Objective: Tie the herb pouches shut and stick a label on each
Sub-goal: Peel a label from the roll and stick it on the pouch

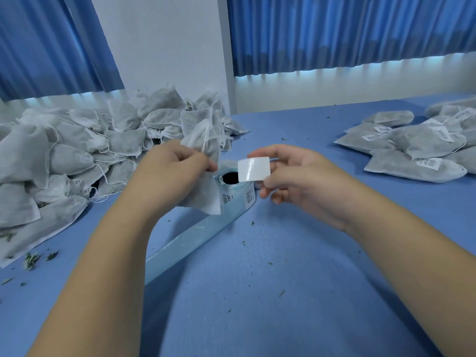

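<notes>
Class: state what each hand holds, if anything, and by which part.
Left hand grips a herb pouch around its middle; right hand pinches a white label by its right edge.

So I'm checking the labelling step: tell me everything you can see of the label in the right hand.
The label is a small white glossy rectangle, blank side facing the camera. The right hand pinches its right edge, holding it upright in the air over the label roll, clear of the pouch that the left hand grips.
</notes>
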`<state>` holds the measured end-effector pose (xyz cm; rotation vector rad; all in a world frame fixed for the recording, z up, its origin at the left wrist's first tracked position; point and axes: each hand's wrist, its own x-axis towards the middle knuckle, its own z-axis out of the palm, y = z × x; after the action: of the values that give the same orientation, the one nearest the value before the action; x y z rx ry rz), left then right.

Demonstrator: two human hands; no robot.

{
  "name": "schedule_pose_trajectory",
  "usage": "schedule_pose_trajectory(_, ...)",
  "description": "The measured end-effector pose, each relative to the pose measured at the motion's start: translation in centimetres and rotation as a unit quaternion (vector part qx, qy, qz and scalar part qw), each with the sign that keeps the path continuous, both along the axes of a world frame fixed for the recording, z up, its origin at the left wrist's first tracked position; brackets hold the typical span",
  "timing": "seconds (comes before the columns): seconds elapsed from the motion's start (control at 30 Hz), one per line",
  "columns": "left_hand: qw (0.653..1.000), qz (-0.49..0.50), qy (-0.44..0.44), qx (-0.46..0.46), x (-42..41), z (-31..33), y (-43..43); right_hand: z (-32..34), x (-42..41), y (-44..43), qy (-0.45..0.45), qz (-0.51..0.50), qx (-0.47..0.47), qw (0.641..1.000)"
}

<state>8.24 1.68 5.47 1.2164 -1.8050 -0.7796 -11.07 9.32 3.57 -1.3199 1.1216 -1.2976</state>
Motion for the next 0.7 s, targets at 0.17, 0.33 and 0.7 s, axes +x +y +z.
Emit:
schedule_pose_trajectory(0.17,0.983,-0.117,0.103,0.092,-1.4,0.7,2.2,1.5,0.1,0.7,-0.179,0.078,-0.072,0.978)
schedule_pose_trajectory(0.33,0.963,-0.213,0.092,0.135,-2.5,0.0,3.0,2.0,-0.1,1.0,-0.213,0.061,-0.115,0.968)
schedule_pose_trajectory(0.7,0.955,-0.249,0.069,0.142,-3.0,-0.9,2.9,1.8,0.2,0.9,-0.131,-0.076,-0.151,0.977)
